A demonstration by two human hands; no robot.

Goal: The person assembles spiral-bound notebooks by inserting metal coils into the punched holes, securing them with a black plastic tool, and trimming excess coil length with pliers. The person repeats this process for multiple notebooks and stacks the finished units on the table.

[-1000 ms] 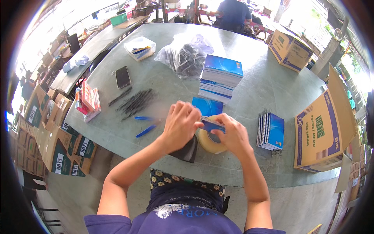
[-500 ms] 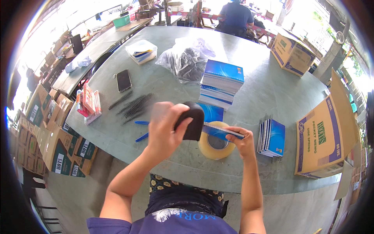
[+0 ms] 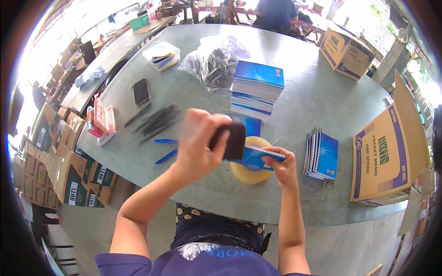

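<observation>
Notebook [image 3: 254, 157] sits pinched in right hand [image 3: 282, 164] above tape roll [image 3: 247, 177]; left hand [image 3: 199, 146] grips dark block [image 3: 236, 138]; best hold notebook steady, block square.

A small blue-covered notebook [image 3: 254, 158] is tilted in the right hand [image 3: 282, 164], its pale page edges showing, above a broad roll of clear, yellowish tape [image 3: 244, 174]. At its left end is a dark block [image 3: 236, 139], round-cornered and roughly upright in the left hand [image 3: 202, 140] (whether block and notebook touch is unclear).
</observation>
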